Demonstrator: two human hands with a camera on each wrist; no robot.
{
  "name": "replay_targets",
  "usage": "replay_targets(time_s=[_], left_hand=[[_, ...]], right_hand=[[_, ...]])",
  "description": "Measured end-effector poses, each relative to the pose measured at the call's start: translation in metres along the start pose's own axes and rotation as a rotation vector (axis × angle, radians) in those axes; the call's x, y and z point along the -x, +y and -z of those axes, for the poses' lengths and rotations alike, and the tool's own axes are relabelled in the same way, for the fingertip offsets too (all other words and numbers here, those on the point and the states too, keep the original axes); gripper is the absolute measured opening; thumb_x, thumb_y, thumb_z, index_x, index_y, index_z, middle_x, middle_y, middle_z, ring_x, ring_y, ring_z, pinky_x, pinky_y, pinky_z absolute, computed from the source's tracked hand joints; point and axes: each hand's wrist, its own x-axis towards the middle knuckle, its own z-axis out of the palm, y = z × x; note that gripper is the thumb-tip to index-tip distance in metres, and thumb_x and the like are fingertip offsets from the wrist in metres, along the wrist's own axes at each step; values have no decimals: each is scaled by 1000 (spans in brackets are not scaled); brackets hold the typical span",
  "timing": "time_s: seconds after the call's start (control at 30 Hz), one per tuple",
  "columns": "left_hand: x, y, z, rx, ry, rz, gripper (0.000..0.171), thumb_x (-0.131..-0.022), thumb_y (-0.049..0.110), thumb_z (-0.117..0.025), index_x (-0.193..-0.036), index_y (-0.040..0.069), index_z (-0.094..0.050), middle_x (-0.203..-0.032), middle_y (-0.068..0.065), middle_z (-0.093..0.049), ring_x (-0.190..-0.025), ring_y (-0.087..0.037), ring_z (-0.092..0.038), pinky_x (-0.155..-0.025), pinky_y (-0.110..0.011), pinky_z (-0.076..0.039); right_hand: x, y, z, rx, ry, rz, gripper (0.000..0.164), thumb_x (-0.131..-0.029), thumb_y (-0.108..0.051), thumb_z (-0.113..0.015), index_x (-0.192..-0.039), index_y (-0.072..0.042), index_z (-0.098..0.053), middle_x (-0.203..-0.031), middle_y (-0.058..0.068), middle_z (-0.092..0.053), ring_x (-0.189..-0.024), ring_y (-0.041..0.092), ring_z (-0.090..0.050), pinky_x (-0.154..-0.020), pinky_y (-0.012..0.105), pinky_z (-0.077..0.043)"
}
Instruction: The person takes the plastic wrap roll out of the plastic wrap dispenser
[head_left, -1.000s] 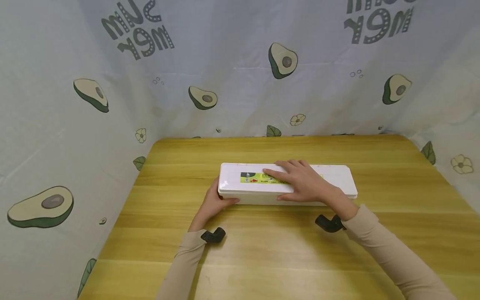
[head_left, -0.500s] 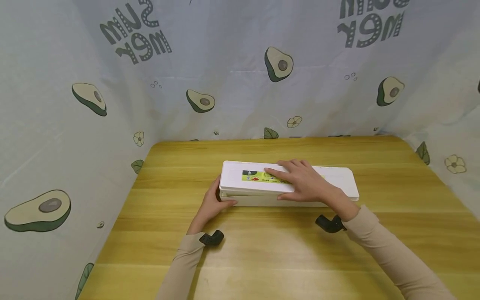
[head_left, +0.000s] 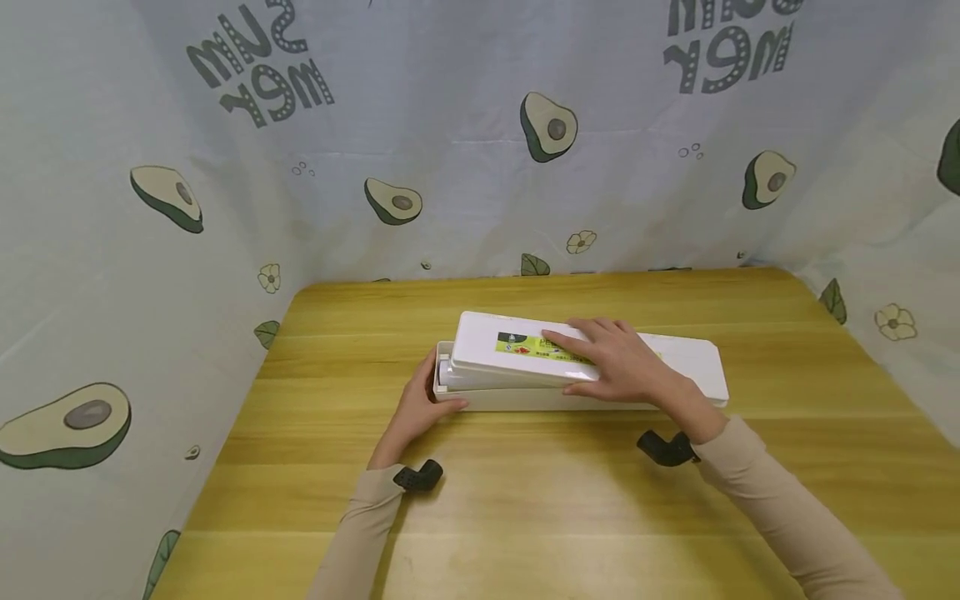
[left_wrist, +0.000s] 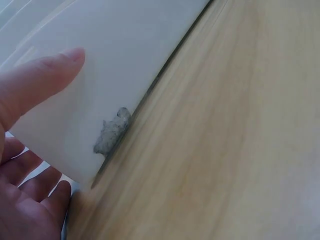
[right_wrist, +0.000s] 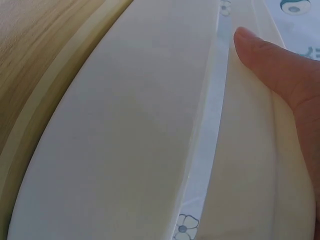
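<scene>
A long white plastic box (head_left: 517,401) lies on the table, its lid (head_left: 480,337) bearing a green label (head_left: 517,343) that starts with "PE". The lid sits askew, raised at the left and shifted right, so the box's left end shows part of a white roll (head_left: 468,381). My left hand (head_left: 420,404) grips that end, thumb on the front wall and fingers round the end. With my right hand (head_left: 618,362) I hold the lid from above, fingers over its top; in the right wrist view the thumb (right_wrist: 265,60) presses its side. A gap separates lid and box there.
The wooden table (head_left: 525,508) extends in front of and around the box. A pale curtain (head_left: 465,108) with printed avocados hangs behind and beside it. Small black wrist cameras (head_left: 418,476) project from both cuffs. A grey smudged patch (left_wrist: 113,132) marks the box near its lower edge.
The lid's left end has lifted and slid right with my right hand, uncovering the box's left end and the roll. My left hand stays at that end. The head view has shifted slightly.
</scene>
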Motion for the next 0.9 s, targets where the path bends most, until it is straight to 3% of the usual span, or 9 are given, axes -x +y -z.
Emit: replay_targets(time_s=[0.2, 0.3, 0.4, 0.67, 0.9], left_hand=[[8, 24, 1, 7, -19, 18, 97, -74, -1, -75, -149, 0, -14, -149, -23, -31, -136, -36, -34, -112, -48, -30], [9, 27, 1, 8, -24, 32, 97, -74, -2, -75, -150, 1, -14, -150, -22, -30, -137, -35, -34, -113, -46, -29], [8, 24, 0, 18, -22, 28, 97, -74, -2, -75, -150, 0, -14, -149, -23, -31, -136, -36, -34, -113, -47, -29], [0, -5, -3, 23, -2, -5, 98, -74, 3, -77, -151, 10, -17, -147, -16, -35, -133, -31, -38, -110, -44, -33], [1, -4, -3, 22, 0, -5, 98, -74, 5, -78, -151, 11, -17, -149, -15, -34, -135, -30, -37, -112, -45, -31]], right_hand=[[7, 8, 5, 7, 8, -37, 81, -72, -56, -72, -141, -27, -41, -135, 19, -51, -116, 40, -51, -90, 58, -39], [12, 11, 7, 9, 3, -57, 81, -72, -55, -72, -142, -27, -41, -135, 19, -51, -115, 40, -51, -90, 58, -39], [16, 13, 8, 9, -1, -69, 81, -72, -54, -72, -142, -26, -41, -135, 19, -50, -115, 40, -51, -90, 58, -39], [25, 17, 10, 21, 4, -87, 80, -74, -51, -72, -143, -27, -40, -134, 19, -51, -115, 40, -51, -91, 59, -38], [32, 19, 13, 8, 0, -127, 79, -75, -49, -72, -143, -26, -40, -135, 20, -50, -116, 41, -50, -91, 59, -38]])
